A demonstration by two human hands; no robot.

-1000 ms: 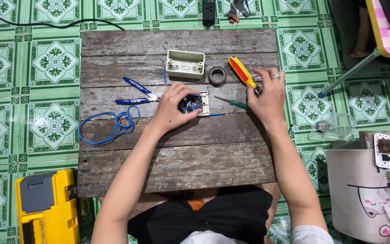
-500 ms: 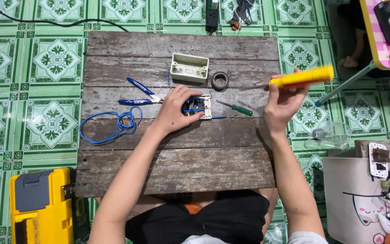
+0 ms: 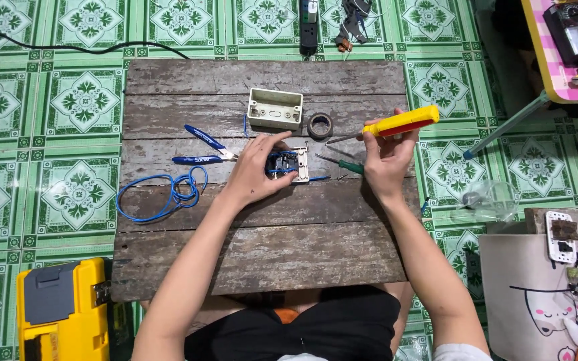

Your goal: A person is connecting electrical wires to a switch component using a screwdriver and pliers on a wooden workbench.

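mid-board, left hand (image 3: 257, 175) on socket (image 3: 289, 164); right hand (image 3: 384, 155) w/ screwdriver (image 3: 399, 123) aloft.

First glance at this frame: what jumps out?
The yellow and red screwdriver, raised in the right hand over the right side of the wooden board. Next, the left hand pressing on a small white switch module with blue wires at the board's centre. At the edges: a blue wire coil on the left and a yellow toolbox on the green tiled floor.
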